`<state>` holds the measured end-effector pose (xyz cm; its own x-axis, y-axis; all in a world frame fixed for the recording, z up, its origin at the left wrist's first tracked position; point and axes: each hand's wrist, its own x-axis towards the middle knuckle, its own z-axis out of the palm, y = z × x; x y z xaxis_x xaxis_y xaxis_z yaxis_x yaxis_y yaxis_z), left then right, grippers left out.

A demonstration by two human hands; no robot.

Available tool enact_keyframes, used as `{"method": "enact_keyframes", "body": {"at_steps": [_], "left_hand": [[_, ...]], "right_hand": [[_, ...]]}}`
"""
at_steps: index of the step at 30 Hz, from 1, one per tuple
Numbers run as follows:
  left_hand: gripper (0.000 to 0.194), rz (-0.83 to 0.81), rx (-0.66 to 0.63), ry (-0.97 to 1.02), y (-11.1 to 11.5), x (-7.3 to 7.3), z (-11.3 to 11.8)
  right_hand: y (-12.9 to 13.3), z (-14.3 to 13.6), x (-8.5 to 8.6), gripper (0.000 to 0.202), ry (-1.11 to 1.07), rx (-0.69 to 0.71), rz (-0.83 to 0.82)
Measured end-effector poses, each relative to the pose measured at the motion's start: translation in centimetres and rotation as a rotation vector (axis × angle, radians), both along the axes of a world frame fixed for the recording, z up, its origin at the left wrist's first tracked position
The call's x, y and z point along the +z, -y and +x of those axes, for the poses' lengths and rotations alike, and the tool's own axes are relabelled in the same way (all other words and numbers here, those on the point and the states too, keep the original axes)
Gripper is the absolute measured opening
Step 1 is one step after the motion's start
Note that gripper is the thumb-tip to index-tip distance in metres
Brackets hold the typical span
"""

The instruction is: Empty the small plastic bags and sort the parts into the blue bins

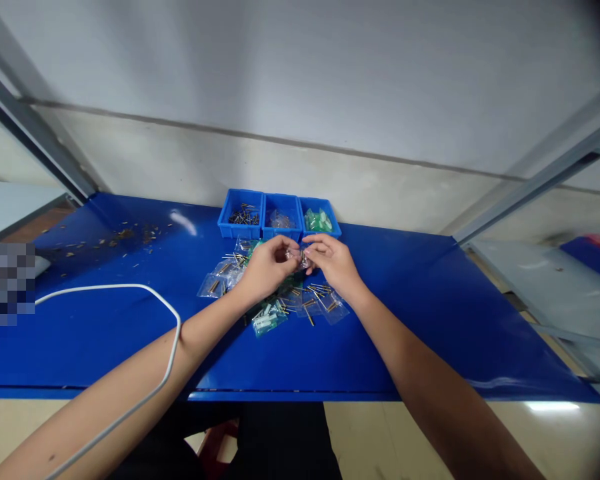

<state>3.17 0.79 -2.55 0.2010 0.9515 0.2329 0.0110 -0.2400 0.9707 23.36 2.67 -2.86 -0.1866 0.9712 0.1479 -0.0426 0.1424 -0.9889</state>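
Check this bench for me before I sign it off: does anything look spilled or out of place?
Yes. Small brownish scraps lie scattered over the blue tabletop at far left. Small clear bags and loose screws sit heaped in front of the three blue bins, under both hands.

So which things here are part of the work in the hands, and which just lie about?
In hand:
- left hand and right hand pinching a small clear bag
- pile of filled bags
- three blue bins

Lying about:
- white cable
- brown scraps
- blue table
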Motion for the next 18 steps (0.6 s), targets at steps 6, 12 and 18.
{"method": "enact_keyframes", "body": {"at_steps": [6, 12, 18], "left_hand": [[0.037, -0.021, -0.036, 0.001, -0.25, -0.6, 0.12], [0.038, 0.017, -0.016, 0.039, -0.5, -0.95, 0.17], [0.041, 0.019, -0.01, 0.061, -0.4, -0.86, 0.19]], "right_hand": [[-0.02, -0.05, -0.21, 0.034, 0.029, -0.045, 0.07], [0.13, -0.42, -0.28, 0.039, 0.008, -0.053, 0.086], [0.2, -0.41, -0.17, 0.04, 0.024, -0.052, 0.096]]}}
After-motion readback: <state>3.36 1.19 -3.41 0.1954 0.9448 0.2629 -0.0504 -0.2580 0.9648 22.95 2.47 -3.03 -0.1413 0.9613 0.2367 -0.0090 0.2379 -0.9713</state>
